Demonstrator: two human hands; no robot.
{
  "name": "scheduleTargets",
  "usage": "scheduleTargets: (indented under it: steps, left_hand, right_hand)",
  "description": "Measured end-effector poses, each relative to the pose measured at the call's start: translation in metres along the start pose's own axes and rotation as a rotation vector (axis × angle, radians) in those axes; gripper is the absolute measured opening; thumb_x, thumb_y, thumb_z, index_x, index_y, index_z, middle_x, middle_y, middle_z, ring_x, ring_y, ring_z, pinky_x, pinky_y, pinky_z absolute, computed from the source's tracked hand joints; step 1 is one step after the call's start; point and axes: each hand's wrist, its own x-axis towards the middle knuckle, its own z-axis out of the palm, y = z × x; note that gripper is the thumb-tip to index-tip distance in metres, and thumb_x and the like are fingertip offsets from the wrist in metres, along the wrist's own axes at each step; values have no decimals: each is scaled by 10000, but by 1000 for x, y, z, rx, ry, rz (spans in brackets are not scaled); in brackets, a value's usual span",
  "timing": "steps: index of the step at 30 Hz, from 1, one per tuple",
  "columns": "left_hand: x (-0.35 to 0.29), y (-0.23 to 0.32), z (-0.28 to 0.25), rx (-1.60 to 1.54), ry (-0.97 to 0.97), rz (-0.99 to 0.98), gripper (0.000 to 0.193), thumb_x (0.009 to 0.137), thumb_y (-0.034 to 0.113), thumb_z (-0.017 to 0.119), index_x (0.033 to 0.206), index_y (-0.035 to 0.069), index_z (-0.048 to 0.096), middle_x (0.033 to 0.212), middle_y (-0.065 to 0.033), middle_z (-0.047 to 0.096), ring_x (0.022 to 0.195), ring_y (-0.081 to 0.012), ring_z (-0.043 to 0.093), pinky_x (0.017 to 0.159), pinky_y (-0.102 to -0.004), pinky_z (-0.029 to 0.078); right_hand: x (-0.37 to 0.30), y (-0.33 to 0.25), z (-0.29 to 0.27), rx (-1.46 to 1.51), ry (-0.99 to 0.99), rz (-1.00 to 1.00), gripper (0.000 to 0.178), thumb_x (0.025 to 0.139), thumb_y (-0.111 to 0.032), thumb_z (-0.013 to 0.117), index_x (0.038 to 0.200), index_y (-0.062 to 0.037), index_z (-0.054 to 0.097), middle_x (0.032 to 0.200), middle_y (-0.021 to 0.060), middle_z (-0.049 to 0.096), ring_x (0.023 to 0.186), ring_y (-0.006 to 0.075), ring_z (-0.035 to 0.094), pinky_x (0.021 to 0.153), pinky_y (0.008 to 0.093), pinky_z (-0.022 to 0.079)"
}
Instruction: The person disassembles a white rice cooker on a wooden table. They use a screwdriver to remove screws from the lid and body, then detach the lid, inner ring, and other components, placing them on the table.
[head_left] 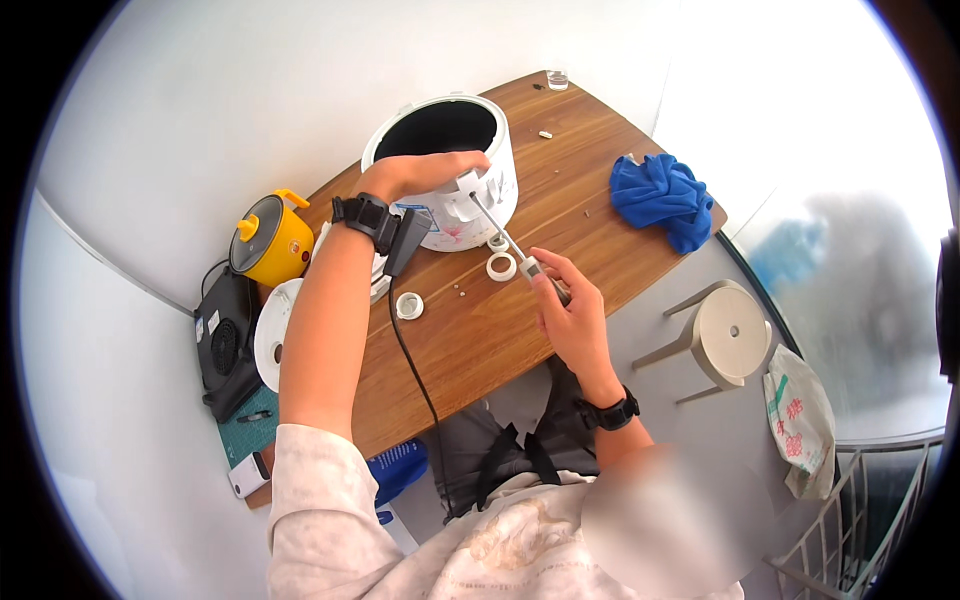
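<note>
A white rice cooker body (pixel 504 165) with a dark inside stands at the far side of the table. My left hand (pixel 425 172) reaches across its near rim and grips it, close to a white bracket (pixel 467 193) on the side. In my right hand (pixel 575 312) is a screwdriver (pixel 503 230), held by its grey handle. Its shaft slants up to the left, and the tip meets the bracket. Below the cooker lie a white ring (pixel 501 266) and a smaller round part partly behind the shaft. Another white round part (pixel 409 306) sits nearer me.
Left of the cooker are a yellow electric pot (pixel 270 242), a white disc-shaped part (pixel 268 335) and a black appliance (pixel 222 345). A blue cloth (pixel 660 195) lies at the right, a glass (pixel 557 80) at the far corner. Beyond the table's right edge stands a stool (pixel 733 330).
</note>
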Motion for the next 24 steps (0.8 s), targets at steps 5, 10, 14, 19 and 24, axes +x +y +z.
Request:
scheduleTargets:
  steps: [5, 10, 14, 19, 24]
  left_hand:
    - [1, 5, -5, 10, -9, 70, 895, 900, 705, 528, 1544, 92, 433, 1612, -157, 371, 1472, -301, 344, 1193, -428, 276]
    - [28, -13, 11, -43, 101, 128, 913, 901, 717, 539, 1533, 66, 440, 1592, -168, 399, 1449, -300, 379, 1183, -413, 292]
    - [19, -5, 10, -65, 68, 102, 917, 905, 713, 537, 1546, 69, 419, 1606, -170, 379, 1463, -302, 358, 1184, -412, 292]
    - [27, -11, 12, -85, 35, 69, 917, 929, 727, 474, 1561, 67, 392, 1609, -172, 373, 1465, -304, 357, 1193, -419, 269]
    - [33, -16, 14, -137, 60, 90, 911, 941, 733, 435, 1554, 60, 402, 1605, -169, 382, 1467, -307, 355, 1200, -419, 254]
  right_hand:
    - [-7, -2, 6, 40, -7, -1, 326, 997, -114, 619, 1315, -41, 627, 953, 46, 656, 647, 69, 554, 565, 250, 460]
    - [-8, 1, 7, 241, -39, 91, 324, 1022, -97, 575, 1339, -39, 607, 965, 24, 612, 600, 46, 539, 481, 229, 446]
    - [-9, 4, 6, 291, -35, 97, 319, 1032, -98, 560, 1342, -37, 603, 998, 18, 595, 592, 36, 525, 462, 215, 428]
    - [-8, 3, 7, 263, -72, 91, 315, 1036, -104, 550, 1339, -40, 601, 985, 15, 587, 589, 35, 522, 449, 212, 406]
    - [-8, 6, 11, 272, -73, 74, 313, 1043, -119, 531, 1338, -40, 596, 964, 11, 583, 580, 34, 515, 442, 209, 390]
